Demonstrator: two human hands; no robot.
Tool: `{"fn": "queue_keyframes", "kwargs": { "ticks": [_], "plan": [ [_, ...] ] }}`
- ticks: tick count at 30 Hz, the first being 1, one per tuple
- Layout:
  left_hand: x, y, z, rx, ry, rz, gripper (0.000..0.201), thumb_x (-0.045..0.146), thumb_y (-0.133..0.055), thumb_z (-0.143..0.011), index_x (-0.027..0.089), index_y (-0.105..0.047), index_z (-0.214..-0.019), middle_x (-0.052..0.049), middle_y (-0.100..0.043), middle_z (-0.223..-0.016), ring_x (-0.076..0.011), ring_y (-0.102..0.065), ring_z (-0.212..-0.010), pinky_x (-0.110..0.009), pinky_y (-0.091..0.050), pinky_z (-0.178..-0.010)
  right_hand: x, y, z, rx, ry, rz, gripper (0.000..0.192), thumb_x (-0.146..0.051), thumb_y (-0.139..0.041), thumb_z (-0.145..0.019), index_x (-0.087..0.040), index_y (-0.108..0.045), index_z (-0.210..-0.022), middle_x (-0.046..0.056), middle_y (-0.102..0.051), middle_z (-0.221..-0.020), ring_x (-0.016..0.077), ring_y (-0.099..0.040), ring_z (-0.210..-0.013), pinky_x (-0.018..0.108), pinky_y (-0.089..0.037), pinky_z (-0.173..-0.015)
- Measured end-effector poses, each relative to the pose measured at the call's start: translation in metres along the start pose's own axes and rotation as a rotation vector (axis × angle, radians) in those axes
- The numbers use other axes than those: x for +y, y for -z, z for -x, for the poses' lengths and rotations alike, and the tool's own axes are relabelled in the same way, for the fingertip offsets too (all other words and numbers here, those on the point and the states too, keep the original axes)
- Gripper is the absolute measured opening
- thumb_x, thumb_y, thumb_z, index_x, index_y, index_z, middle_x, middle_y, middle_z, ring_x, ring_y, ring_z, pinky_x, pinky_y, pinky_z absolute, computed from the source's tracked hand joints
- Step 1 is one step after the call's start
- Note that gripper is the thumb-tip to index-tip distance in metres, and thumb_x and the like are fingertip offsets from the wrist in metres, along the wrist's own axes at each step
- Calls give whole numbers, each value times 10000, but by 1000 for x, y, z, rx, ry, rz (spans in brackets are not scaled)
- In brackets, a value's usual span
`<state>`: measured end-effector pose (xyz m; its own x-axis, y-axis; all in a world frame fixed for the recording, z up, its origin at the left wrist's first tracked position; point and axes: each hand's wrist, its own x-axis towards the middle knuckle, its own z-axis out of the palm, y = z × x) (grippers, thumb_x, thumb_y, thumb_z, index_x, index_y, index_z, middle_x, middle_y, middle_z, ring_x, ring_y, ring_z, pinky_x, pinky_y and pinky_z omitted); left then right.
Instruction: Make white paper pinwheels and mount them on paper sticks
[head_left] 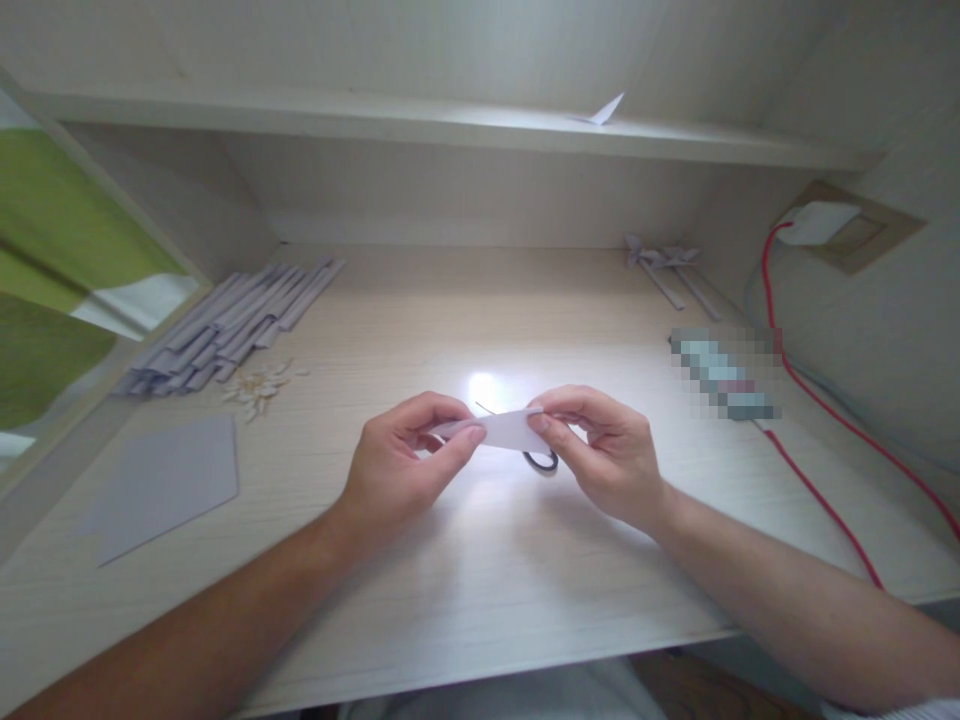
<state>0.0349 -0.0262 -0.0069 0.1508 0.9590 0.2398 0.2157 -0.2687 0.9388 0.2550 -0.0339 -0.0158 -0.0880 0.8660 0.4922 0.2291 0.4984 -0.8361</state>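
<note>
Paper strip (pixel 504 430) sits pinched between our two hands just above the middle of the surface (pixel 480 600), held flat and roughly level. Our left hand (pixel 401 465) closes thumb and forefinger on its left end, the other fingers curled under; our right hand (pixel 600 455) closes the same way on its right end. Both grips are nearly shut, with only the paper between the pads. To fold it well, we judge that we should keep the strip taut, line up the long edges before pressing, and run a fingertip along the crease only once the edges match. A small dark ring (pixel 541 461) lies on the surface just under the strip, so we should work clear of it. Off to the left lie a heap of folded strips (pixel 225 325), a few pale scraps (pixel 259 387) beside them and a flat grey sheet (pixel 169 480); some finished folded pieces (pixel 664 262) rest far right, near a red cable (pixel 821 500).
</note>
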Motion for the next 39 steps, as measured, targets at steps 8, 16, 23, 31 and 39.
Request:
{"fn": "queue_keyframes", "kwargs": {
  "ticks": [8,16,23,31,39],
  "plan": [
    [-1,1,1,-2,-15,9,90,251,-784,-842,181,-740,-876,-12,-739,-826,-136,-669,-716,-224,-516,-634,0,0,0,0,-1,12,20,-190,-732,-934,-207,-742,-937,21,-758,-861,147,-708,-766,261,-589,-705],
    [2,1,1,-1,-18,8,91,261,-783,-842,181,-741,-859,-20,-747,-822,-144,-674,-709,-231,-522,-624,1,0,1,-4,-26,12,8,-208,-733,-931,-209,-739,-925,23,-758,-849,151,-711,-751,264,-592,-689],
    [1,1,0,6,-25,-2,86,256,-785,-837,181,-744,-851,-23,-750,-820,-147,-677,-717,-232,-529,-629,1,1,1,-4,-44,10,13,-219,-732,-929,-209,-740,-927,25,-761,-843,156,-715,-742,266,-594,-673],
    [1,0,1,-20,-22,24,70,237,-786,-836,181,-747,-849,-12,-750,-813,-128,-678,-703,-206,-520,-620,-3,0,-1,-52,-34,6,33,-195,-728,-922,-198,-744,-892,14,-748,-804,138,-687,-703,244,-565,-639],
    [0,2,-1,-10,-16,-2,85,266,-798,-824,197,-751,-804,-14,-747,-774,-152,-671,-680,-248,-532,-626,-1,-1,-2,-17,18,26,57,-222,-723,-928,-204,-745,-878,32,-761,-821,166,-693,-737,285,-575,-671]
  ]
}}
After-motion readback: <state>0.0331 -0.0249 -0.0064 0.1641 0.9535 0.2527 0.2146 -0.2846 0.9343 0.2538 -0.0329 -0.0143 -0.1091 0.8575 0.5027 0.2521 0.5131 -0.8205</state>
